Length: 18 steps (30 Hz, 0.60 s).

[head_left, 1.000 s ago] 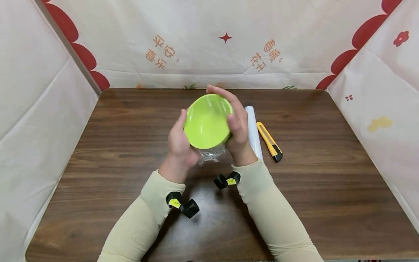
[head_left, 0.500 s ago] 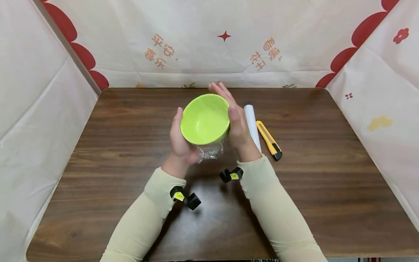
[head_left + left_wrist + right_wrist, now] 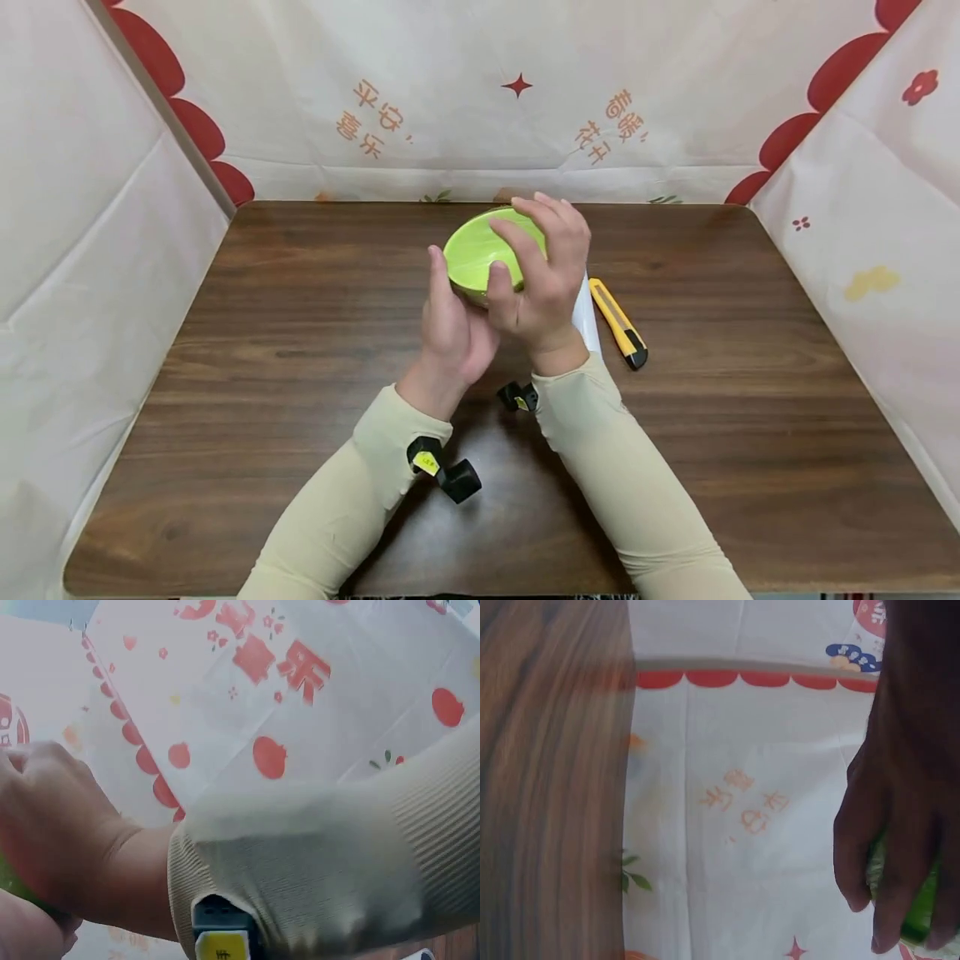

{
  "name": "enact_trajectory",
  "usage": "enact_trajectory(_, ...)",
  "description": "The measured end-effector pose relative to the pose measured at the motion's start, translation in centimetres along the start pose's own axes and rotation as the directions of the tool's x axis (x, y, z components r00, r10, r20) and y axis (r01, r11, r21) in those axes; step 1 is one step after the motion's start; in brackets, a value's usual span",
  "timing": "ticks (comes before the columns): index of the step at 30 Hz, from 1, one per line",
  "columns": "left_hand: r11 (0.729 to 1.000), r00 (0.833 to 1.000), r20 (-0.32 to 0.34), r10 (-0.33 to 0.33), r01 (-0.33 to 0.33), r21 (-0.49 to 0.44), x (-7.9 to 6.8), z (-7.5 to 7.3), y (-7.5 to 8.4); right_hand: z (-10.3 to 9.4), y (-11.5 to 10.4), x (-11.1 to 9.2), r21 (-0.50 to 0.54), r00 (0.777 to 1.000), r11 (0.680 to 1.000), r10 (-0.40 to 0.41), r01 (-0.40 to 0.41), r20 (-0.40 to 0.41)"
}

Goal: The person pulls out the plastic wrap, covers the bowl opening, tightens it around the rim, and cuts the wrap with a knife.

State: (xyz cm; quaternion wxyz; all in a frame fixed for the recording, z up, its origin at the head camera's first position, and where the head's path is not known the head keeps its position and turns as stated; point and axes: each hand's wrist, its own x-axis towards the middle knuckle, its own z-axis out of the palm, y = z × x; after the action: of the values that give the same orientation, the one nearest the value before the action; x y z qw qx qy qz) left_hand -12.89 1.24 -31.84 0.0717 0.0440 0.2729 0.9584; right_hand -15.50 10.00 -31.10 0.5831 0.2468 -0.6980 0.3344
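Note:
A lime-green bowl (image 3: 474, 260) is held up above the table, its mouth tilted towards the head camera. A faint sheen on it looks like clear plastic film, and crinkled film (image 3: 876, 874) shows beside the fingers in the right wrist view. My left hand (image 3: 452, 337) holds the bowl from the left and below, with its thumb by the rim and fingers round the underside. My right hand (image 3: 546, 271) reaches over the bowl's right side, fingers spread and loosely bent across the mouth. That hand hides the right rim; exact fingertip contact cannot be made out.
A white roll (image 3: 587, 321) lies on the brown wooden table (image 3: 300, 400), partly behind the right hand. Right of it lies a yellow utility knife (image 3: 617, 323) with a black end. Printed white cloth (image 3: 465, 50) stands around the table's back and sides.
The bowl and left hand have shifted right, and the bowl has tilted. My right hand has moved from the bowl's side to over its mouth. Film seen hanging below the bowl is now hidden.

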Motion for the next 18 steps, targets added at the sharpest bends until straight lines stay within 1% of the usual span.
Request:
enact_trajectory(2, 0.999, 0.999, 0.028, 0.035, -0.035, -0.003, -0.1, 0.4, 0.0, -0.1, 0.0, -0.1, 0.022, 0.997, 0.997, 0.073, -0.073, 0.000)
enact_trajectory(4, 0.997, 0.996, 0.048, 0.076, -0.077, 0.011, -0.2, 0.6, 0.2, 0.0, -0.2, -0.2, 0.061, 0.990, 0.988, 0.140, -0.141, 0.013)
enact_trajectory(6, 0.996, 0.994, 0.080, 0.078, -0.080, 0.029, -0.3, 0.8, 0.3, 0.0, -0.2, -0.4, 0.107, 0.982, 0.977, 0.187, -0.187, 0.010)
enact_trajectory(7, 0.997, 0.993, 0.101, 0.061, -0.065, 0.039, -0.4, 0.7, 0.3, 0.0, -0.1, -0.4, 0.126, 0.979, 0.971, 0.203, -0.201, 0.000)
enact_trajectory(8, 0.998, 0.992, 0.124, 0.030, -0.037, 0.054, -0.6, 0.6, 0.2, -0.1, 0.0, -0.4, 0.143, 0.977, 0.968, 0.212, -0.207, -0.018)
enact_trajectory(10, 0.994, 0.983, 0.177, -0.046, 0.027, 0.109, -1.1, 0.2, 0.2, -0.5, 0.5, -0.2, 0.178, 0.971, 0.959, 0.234, -0.222, -0.053)
enact_trajectory(11, 0.987, 0.978, 0.195, -0.076, 0.046, 0.155, -1.3, -0.2, 0.3, -0.7, 0.8, 0.0, 0.196, 0.966, 0.952, 0.252, -0.235, -0.064)
enact_trajectory(12, 0.979, 0.976, 0.200, -0.091, 0.050, 0.198, -1.4, -0.5, 0.4, -0.9, 1.1, 0.1, 0.214, 0.961, 0.945, 0.268, -0.248, -0.069)
enact_trajectory(13, 0.968, 0.978, 0.188, -0.092, 0.043, 0.247, -1.4, -0.9, 0.7, -1.1, 1.3, 0.2, 0.236, 0.957, 0.937, 0.281, -0.258, -0.069)
enact_trajectory(14, 0.954, 0.981, 0.171, -0.086, 0.032, 0.300, -1.4, -1.3, 1.0, -1.4, 1.5, 0.3, 0.271, 0.955, 0.926, 0.288, -0.262, -0.064)
enact_trajectory(16, 0.920, 0.988, 0.145, -0.053, -0.008, 0.392, -0.9, -1.9, 1.7, -1.7, 1.7, 0.2, 0.340, 0.958, 0.906, 0.285, -0.254, -0.043)
enact_trajectory(18, 0.899, 0.989, 0.146, -0.031, -0.036, 0.436, -0.3, -2.2, 2.2, -1.9, 1.7, 0.0, 0.400, 0.968, 0.887, 0.253, -0.231, -0.003)
